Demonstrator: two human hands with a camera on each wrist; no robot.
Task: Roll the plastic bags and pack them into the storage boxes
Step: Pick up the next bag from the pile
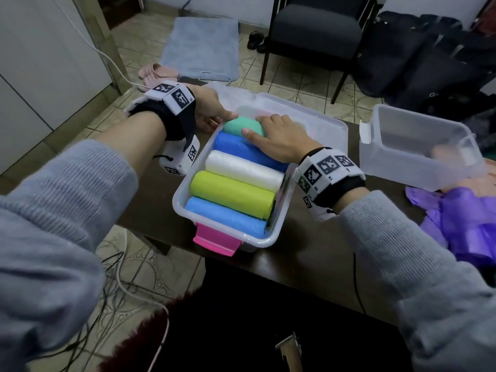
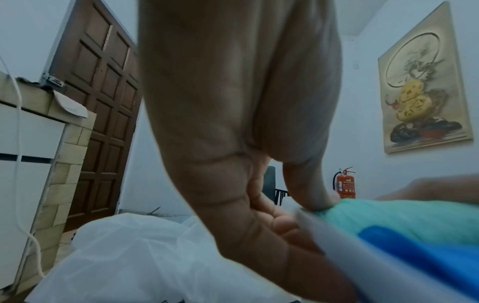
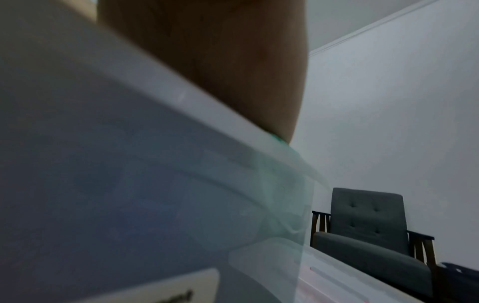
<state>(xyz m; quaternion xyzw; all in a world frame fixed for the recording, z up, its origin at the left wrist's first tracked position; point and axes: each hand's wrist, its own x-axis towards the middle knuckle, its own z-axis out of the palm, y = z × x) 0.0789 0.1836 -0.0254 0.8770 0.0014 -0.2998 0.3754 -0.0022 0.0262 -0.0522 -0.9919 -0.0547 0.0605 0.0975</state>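
Green roll (image 1: 243, 126) (plump, smooth) pressed into box (image 1: 279, 210) by both flat hands (image 1: 279, 135).

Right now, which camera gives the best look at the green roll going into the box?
The head view: it shows the green roll at the far end of the storage box, between both hands. The left wrist view shows only one blurred end under the thumb. The right wrist view shows just a green sliver behind the box wall.
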